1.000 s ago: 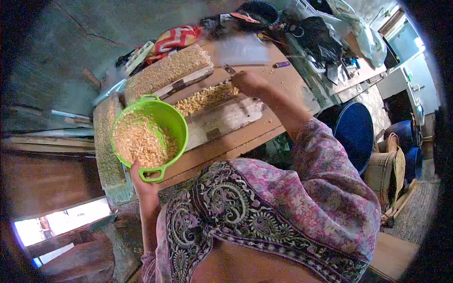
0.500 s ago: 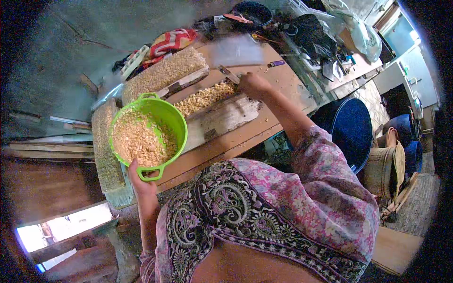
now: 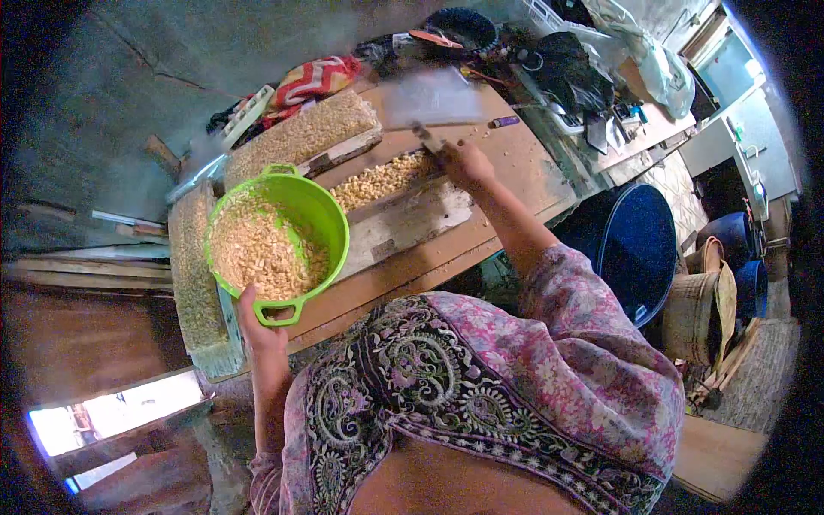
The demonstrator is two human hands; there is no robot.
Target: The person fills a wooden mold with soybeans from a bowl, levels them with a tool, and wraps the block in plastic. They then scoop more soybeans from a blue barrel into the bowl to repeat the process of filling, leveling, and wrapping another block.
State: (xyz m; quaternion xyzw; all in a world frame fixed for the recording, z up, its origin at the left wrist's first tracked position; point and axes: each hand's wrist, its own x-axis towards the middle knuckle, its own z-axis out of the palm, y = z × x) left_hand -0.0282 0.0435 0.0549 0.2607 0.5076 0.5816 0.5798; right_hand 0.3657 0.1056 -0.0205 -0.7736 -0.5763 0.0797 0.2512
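My left hand [image 3: 262, 324] grips the near handle side of a bright green basin [image 3: 330, 215], which is tilted over the board's left part. Broken pale beans [image 3: 257, 249] cover much of its inside. My right hand [image 3: 468, 166] is closed around a flat knife-like tool [image 3: 427, 137], its blurred end pointing up and left. Just below that hand, whole pale yellow beans [image 3: 382, 182] lie in a long strip. A worn wooden plank [image 3: 403, 221] borders the strip on the near side, and another plank [image 3: 342, 153] runs along its far left side.
A long block of packed beans [image 3: 300, 133] lies behind, another [image 3: 193, 266] at the left. On the brown board [image 3: 524, 184] are a clear plastic sheet [image 3: 433, 96] and a purple lighter [image 3: 505, 122]. A large blue barrel [image 3: 639, 249] stands right of the board.
My right hand has shifted slightly, and the tool's tip sits a little higher. The basin appears a little further right and lower, partly with the camera's movement.
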